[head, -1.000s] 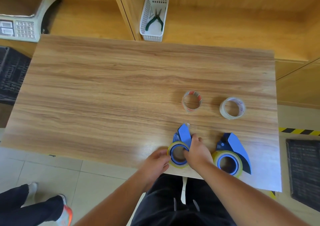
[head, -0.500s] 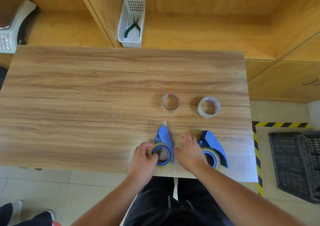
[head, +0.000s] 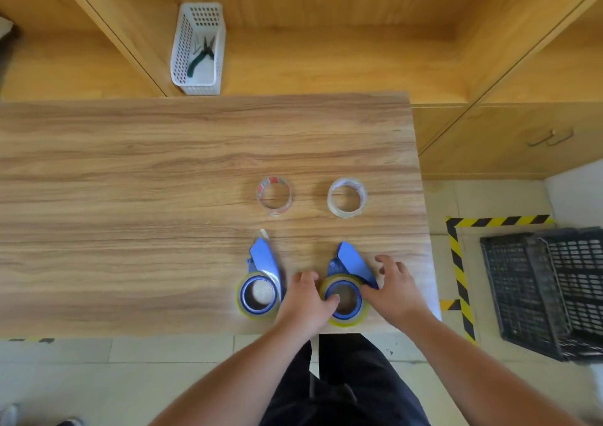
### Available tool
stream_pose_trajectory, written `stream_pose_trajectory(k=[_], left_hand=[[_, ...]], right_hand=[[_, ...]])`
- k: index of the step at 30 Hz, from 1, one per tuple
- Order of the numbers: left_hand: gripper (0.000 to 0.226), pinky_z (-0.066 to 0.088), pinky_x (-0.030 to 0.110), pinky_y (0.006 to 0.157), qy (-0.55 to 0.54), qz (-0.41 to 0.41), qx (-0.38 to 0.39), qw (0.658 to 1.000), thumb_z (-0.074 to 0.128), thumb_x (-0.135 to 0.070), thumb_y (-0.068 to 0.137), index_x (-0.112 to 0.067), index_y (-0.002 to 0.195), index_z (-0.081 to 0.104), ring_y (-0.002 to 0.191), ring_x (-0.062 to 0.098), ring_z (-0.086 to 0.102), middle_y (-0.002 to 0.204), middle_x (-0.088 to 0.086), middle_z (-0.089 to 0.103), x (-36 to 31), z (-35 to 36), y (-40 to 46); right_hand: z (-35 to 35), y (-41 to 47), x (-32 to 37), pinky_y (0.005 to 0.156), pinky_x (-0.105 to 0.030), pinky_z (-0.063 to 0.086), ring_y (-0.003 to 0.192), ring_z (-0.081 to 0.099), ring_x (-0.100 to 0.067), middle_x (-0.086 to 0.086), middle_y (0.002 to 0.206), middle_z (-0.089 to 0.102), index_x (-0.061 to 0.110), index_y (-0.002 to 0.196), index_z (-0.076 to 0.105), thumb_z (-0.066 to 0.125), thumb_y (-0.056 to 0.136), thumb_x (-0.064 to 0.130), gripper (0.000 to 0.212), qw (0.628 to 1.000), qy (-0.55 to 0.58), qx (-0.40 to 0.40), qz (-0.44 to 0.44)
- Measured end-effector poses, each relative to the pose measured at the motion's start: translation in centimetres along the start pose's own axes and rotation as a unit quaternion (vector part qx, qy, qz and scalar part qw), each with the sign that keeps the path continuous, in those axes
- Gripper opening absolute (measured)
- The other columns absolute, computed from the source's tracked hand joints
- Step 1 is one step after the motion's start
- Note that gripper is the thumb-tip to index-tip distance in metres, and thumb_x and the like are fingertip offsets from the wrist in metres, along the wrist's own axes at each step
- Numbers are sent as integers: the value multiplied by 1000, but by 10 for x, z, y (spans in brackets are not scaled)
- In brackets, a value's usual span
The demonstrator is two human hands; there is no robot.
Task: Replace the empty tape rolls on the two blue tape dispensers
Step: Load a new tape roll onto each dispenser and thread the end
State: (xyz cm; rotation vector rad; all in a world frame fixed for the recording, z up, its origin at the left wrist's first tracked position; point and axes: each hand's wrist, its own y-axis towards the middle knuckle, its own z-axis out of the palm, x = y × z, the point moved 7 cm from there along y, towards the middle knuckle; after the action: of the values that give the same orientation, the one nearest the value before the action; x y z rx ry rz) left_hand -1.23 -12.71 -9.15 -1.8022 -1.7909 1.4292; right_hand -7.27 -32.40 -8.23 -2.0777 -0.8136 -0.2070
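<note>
Two blue tape dispensers lie near the table's front edge, each with a yellowish roll on its hub. The left dispenser point(head: 262, 259) lies untouched. My left hand point(head: 305, 301) grips the roll of the right dispenser point(head: 350, 259), thumb hooked into the blue hub and fingers curled at the roll's left side. My right hand point(head: 393, 290) has its fingers spread, and its thumb touches the right dispenser's blue cover. Farther back lie a thin roll with red print point(head: 274, 195) and a clear roll point(head: 347, 197), both flat on the wood.
The wooden table point(head: 130, 197) ends just right of my right hand. A white basket point(head: 182, 44) with pliers stands on the shelf behind. Black crates point(head: 548, 292) sit on the floor at the right, beside yellow-black floor tape point(head: 456, 262).
Both hands have left the left dispenser and moved right onto the right dispenser. The camera view has swung to the right.
</note>
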Motion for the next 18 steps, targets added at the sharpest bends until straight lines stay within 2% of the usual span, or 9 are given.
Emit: stream_pose_trajectory(k=[2, 4, 6, 9, 13, 15, 18], left_hand=[[78, 53, 38, 97, 12, -18, -3, 1000, 70, -56, 85, -21, 148, 42, 123, 21, 57, 146, -2, 45, 6, 9, 6], [77, 53, 40, 96, 20, -26, -10, 999, 70, -56, 83, -21, 146, 44, 121, 24, 58, 142, -1, 48, 11, 17, 10], [61, 57, 42, 91, 20, -25, -20, 999, 71, -54, 82, -24, 132, 53, 108, 22, 62, 130, -2, 55, 13, 23, 13], [36, 57, 37, 74, -9, -34, -30, 999, 71, -49, 80, -29, 108, 57, 89, 17, 64, 109, -3, 63, 15, 26, 17], [27, 49, 31, 64, -47, -37, -30, 998, 72, -43, 82, -30, 99, 55, 83, 15, 63, 101, -3, 63, 12, 29, 17], [28, 54, 33, 67, -74, -36, -36, 996, 72, -40, 81, -31, 100, 54, 81, 12, 64, 98, -6, 64, 9, 28, 12], [45, 56, 32, 75, -82, -30, -46, 995, 72, -38, 81, -30, 120, 50, 91, 12, 64, 109, -8, 61, 4, 25, 3]], right_hand=[[7, 2, -1, 101, -46, 48, 123, 47, -26, -5, 134, 48, 26, 145, 37, 73, 71, 44, 84, 1000, -6, 25, -4], [12, 4, 0, 101, -44, 47, 123, 46, -26, -4, 133, 48, 26, 146, 36, 73, 70, 45, 87, 999, -15, 41, -11], [16, 6, 2, 98, -42, 49, 120, 47, -25, -3, 129, 48, 27, 146, 35, 73, 71, 44, 85, 998, -34, 54, -20], [22, 8, 3, 95, -42, 52, 117, 52, -27, -5, 130, 49, 29, 149, 32, 72, 75, 38, 85, 996, -49, 65, -26], [21, 10, 4, 88, -41, 55, 107, 57, -26, -4, 127, 49, 28, 144, 39, 71, 78, 30, 74, 996, -45, 74, -37], [20, 9, 7, 86, -41, 55, 104, 57, -25, -4, 125, 51, 27, 141, 41, 70, 78, 28, 69, 995, -41, 67, -56], [11, 5, 12, 77, -33, 52, 99, 60, -21, 1, 117, 57, 32, 135, 41, 72, 78, 28, 65, 996, 30, 64, -58]])
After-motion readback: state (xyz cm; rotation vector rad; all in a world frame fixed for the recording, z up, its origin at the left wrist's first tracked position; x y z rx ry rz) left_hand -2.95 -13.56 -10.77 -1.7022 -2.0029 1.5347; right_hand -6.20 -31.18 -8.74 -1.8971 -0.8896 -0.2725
